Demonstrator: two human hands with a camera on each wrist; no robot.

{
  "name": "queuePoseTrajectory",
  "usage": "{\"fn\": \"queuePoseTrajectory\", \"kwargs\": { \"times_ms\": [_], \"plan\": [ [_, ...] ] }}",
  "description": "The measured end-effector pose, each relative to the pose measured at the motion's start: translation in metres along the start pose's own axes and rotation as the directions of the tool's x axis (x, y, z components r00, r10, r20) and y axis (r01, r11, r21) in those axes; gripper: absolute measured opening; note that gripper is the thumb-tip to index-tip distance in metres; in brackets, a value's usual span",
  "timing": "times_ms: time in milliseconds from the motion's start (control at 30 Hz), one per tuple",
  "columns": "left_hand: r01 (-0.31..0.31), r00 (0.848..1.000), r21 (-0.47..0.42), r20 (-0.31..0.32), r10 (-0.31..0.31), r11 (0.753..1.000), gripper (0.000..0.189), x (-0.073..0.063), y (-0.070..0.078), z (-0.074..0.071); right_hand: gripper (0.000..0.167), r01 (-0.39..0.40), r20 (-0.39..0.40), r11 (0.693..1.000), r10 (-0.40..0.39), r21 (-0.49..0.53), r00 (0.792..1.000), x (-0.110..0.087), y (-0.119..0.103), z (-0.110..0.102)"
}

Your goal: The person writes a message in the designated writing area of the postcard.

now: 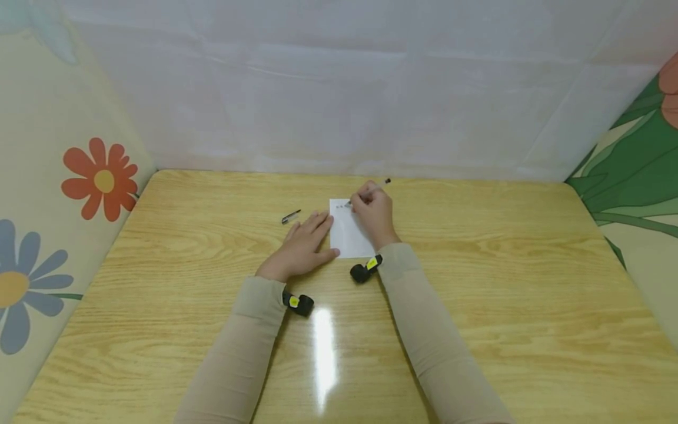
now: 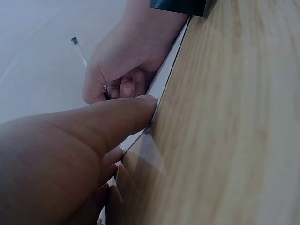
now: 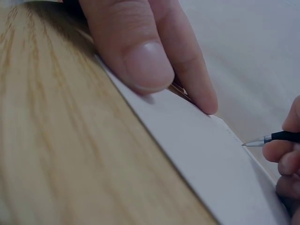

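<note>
White rectangular paper (image 1: 346,237), wood-grained tabletop (image 1: 503,265); slim pen (image 1: 378,188) in right grip (image 1: 377,212).

Wood grain, paper, plastic and cloth

Tabletop (image 1: 508,282): wood-look, streaked grain, glossy, throwing back a hard white glare. Paper (image 1: 349,238): smooth, matt, thin. Pen (image 3: 266,138): metallic-looking tip, dark matt grip; barrel looks like clear plastic. Pen cap (image 1: 291,217): looks like plastic, partly see-through. Sleeves (image 1: 439,330): matt woven-looking cloth, lightly wrinkled. Wrist cameras (image 1: 303,305): black, apparently plastic. Backdrop (image 1: 318,100): creased sheet, faint sheen along the folds
</note>
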State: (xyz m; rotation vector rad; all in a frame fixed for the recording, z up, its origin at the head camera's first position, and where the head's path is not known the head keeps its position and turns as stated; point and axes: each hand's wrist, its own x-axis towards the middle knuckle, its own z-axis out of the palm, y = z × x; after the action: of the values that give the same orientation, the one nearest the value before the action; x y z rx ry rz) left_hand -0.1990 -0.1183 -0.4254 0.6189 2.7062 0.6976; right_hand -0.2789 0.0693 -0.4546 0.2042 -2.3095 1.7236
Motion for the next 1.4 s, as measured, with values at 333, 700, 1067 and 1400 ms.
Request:
{"fn": "queuePoseTrajectory", "kwargs": {
  "times_ms": [333,700,1067,1400],
  "plan": [
    [-0.002,1.0,-0.002,0.002,0.002,1.0,0.08,0.0002,0.0,-0.0008,0.013,-0.014,0.002,1.0,0.014,-0.015,1.0,0.0,-0.0016,0.0002],
    [0.002,1.0,0.007,0.005,-0.002,1.0,0.08,0.0006,-0.001,0.0004,0.013,-0.037,-0.01,0.999,0.037,-0.013,0.999,-0.0003,-0.0028,0.0001],
    [0.005,1.0,0.01,0.01,-0.005,1.0,0.08,0.0003,0.0003,-0.0001,0.012,-0.061,-0.022,0.998,0.06,-0.007,0.998,-0.0008,-0.0038,-0.0003],
    [0.005,1.0,0.001,0.01,-0.005,1.0,0.079,-0.0011,0.002,-0.0014,0.012,-0.06,-0.019,0.998,0.061,0.029,0.998,-0.0015,-0.0041,-0.0011]
  ]
}}
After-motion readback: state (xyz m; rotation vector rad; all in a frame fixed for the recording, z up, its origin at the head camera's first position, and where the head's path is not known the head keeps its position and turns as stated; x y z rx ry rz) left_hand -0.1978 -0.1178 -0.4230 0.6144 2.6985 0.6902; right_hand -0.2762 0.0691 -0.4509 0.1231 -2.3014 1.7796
